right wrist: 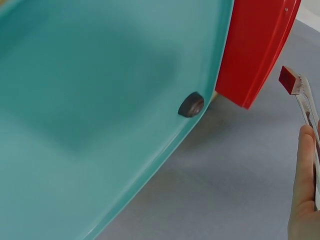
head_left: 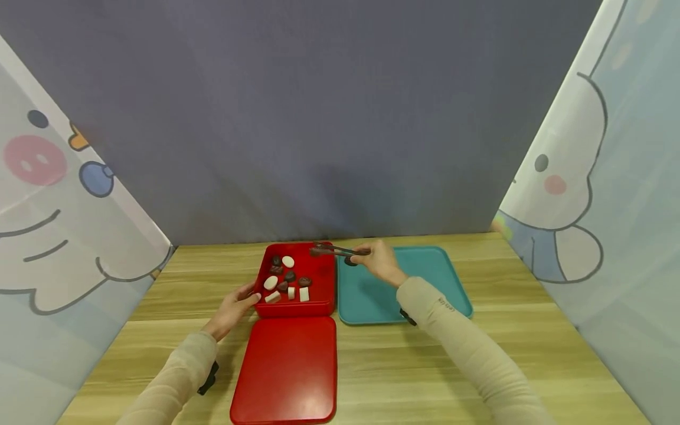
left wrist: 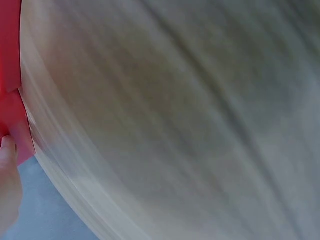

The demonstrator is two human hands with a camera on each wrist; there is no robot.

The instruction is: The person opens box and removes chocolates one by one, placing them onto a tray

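Observation:
My right hand (head_left: 379, 261) grips a pair of metal tongs (head_left: 342, 250), also seen as tongs (right wrist: 306, 102) in the right wrist view. Their tips hold a small brown block (right wrist: 289, 80), like a chocolate, above the right side of the red box (head_left: 297, 309). White and dark brown chocolate-like pieces lie in that box, among them a white oval (head_left: 271, 283). My left hand (head_left: 234, 308) holds the box's front left corner, thumb against its wall. On the teal tray (head_left: 372, 301), near its far left corner, sits a dark round piece (right wrist: 192, 105).
A flat red lid (head_left: 292, 369) lies in front of the box, close against it. The tray stands directly right of the box on a wood-grain table (head_left: 404, 372). A grey wall (head_left: 319, 118) rises behind, with cartoon-printed curtains (head_left: 574, 147) at both sides.

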